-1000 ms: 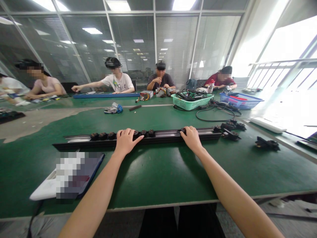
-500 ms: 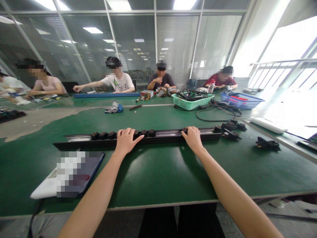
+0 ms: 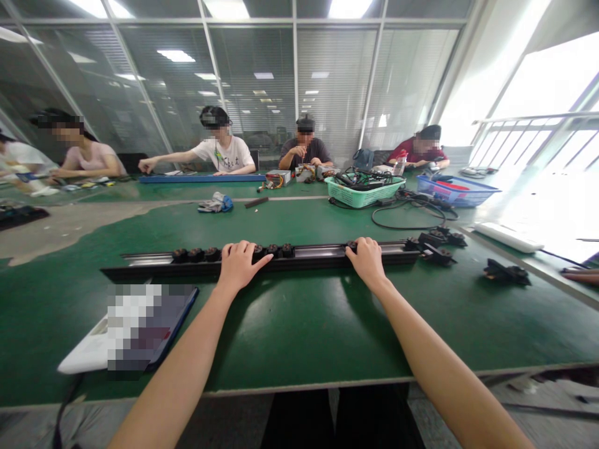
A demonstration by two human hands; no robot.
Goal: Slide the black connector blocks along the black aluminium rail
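Note:
A long black rail with a silvery channel along its top lies crosswise on the green table. Several small black round modules sit in that channel, left of its middle. My left hand is over the rail among these modules, gripping it, with the thumb stretched to the right along the front side. Farther right, my right hand is closed on a single black module in the channel; the fingers partly cover it. Past the rail's right end lie more loose black modules.
At left front is a white device beside a dark, blurred-out flat object. Behind the rail are a grey-blue glove, a green basket of cables and a blue basket. Several people work across the table.
My right hand has shifted slightly to the right along the rail, together with the module. My left hand stays put. Part of another person's arm or hand has appeared at the right edge.

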